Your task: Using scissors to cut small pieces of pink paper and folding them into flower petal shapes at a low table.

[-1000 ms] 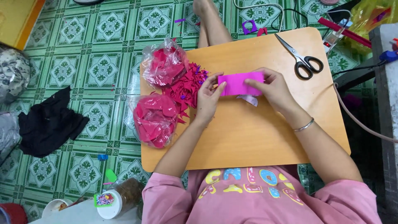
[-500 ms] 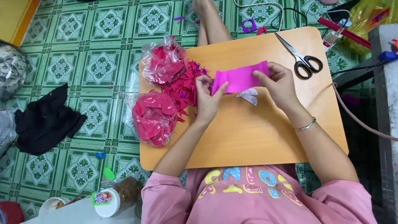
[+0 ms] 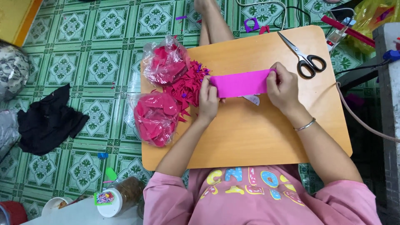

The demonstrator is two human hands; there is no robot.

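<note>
A magenta paper strip [image 3: 241,83] is stretched flat between both hands above a small wooden table [image 3: 254,137]. My left hand [image 3: 208,100] pinches its left end, and my right hand [image 3: 283,87] pinches its right end. Under the strip lies a pale scrap of paper [image 3: 252,100]. Just left of my left hand is a heap of red cut paper pieces [image 3: 187,85].
Two clear plastic bags of red paper pieces [image 3: 164,62] [image 3: 154,118] sit at the table's left edge. Scissors [image 3: 304,56] lie at the far right corner. A black cloth [image 3: 48,121] and a jar [image 3: 114,198] lie on the green tiled floor [image 3: 91,54]; cables run at right.
The magenta strip is now longer and flatter between the hands; my right hand has drawn its end further to the right.
</note>
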